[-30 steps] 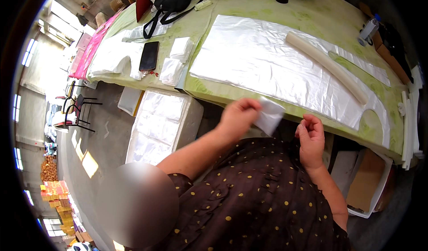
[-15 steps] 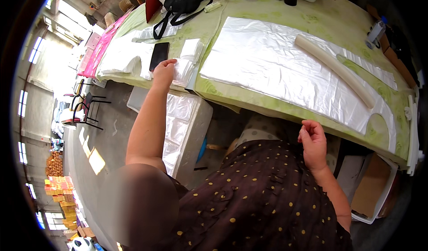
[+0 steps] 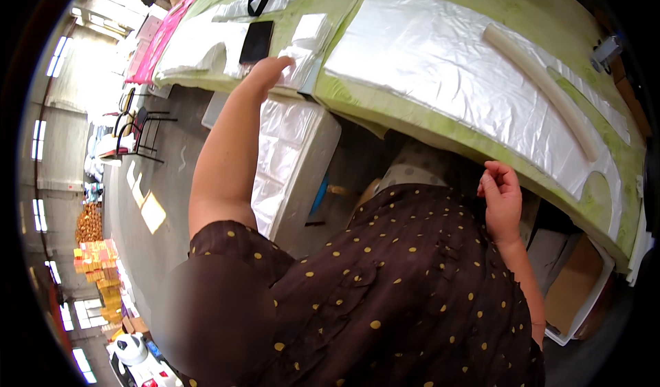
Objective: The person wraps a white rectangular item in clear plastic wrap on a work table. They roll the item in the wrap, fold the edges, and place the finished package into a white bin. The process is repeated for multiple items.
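My left hand (image 3: 269,72) reaches forward to a small stack of clear plastic bags (image 3: 297,74) near the table edge. Its fingers are closed at the stack's left side; the fingertips are partly hidden. Just behind lies a second stack of folded white bags (image 3: 311,29), and a dark phone (image 3: 256,41) is to the left. My right hand (image 3: 502,198) is held just off the table's front edge, fingers curled in with nothing visible in them. Beyond it a large white plastic sheet (image 3: 426,50) lies spread out, with a pale roll or tube (image 3: 540,88) across it.
The table has a green patterned cover (image 3: 385,105). Below my left arm stands a white box (image 3: 302,180) of flat plastic packets. An open carton (image 3: 577,284) sits under the table at right. A chair (image 3: 141,132) and stacked boxes (image 3: 96,260) are farther left.
The view has tilted, so the table sits higher in the picture. My left hand has shifted slightly over the bag stack. My right hand keeps its curled pose near the table edge.
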`<move>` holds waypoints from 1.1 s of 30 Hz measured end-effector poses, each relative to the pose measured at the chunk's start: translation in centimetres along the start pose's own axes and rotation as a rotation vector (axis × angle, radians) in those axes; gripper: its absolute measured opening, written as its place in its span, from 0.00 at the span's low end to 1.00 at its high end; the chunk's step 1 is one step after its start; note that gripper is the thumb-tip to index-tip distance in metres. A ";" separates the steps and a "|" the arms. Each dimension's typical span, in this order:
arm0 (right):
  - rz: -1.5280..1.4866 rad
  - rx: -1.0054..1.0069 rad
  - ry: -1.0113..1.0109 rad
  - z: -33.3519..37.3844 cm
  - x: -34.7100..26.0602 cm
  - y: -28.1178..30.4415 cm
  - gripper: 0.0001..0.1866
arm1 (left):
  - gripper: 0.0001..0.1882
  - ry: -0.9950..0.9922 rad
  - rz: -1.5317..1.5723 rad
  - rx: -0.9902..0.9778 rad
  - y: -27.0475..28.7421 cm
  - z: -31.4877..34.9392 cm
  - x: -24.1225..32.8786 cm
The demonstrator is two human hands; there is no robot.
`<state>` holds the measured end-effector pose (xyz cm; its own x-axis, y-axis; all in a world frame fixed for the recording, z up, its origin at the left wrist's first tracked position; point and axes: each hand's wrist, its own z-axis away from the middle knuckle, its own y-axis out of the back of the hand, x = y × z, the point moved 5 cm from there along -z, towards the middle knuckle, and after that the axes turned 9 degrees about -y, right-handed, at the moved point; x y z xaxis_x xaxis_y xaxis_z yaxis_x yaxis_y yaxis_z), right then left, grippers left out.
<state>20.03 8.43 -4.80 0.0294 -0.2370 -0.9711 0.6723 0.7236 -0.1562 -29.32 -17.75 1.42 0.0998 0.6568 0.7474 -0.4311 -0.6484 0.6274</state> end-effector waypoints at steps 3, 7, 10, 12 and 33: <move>0.032 -0.005 -0.029 -0.1 0.3 -0.2 0.11 | 0.27 0.028 -0.158 -0.056 -0.3 -1.2 0.1; 0.053 -0.043 -0.037 -0.1 0.6 -0.2 0.11 | 0.27 0.045 -0.269 -0.130 -0.8 -1.0 1.1; 0.045 -0.036 -0.052 -0.2 0.7 -0.3 0.11 | 0.30 -0.025 -0.427 -0.144 -1.2 -0.9 1.4; 0.027 -0.019 -0.067 0.0 0.7 -0.6 0.10 | 0.37 -0.125 -0.528 -0.144 -1.8 0.6 2.7; 0.057 -0.028 -0.077 0.0 1.1 -0.3 0.10 | 0.44 -0.128 -0.180 -0.025 -2.5 2.4 3.8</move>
<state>19.86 7.91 -5.85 0.1247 -0.2428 -0.9620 0.6466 0.7553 -0.1069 -25.73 -14.60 3.21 0.2892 0.7062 0.6463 -0.4182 -0.5142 0.7489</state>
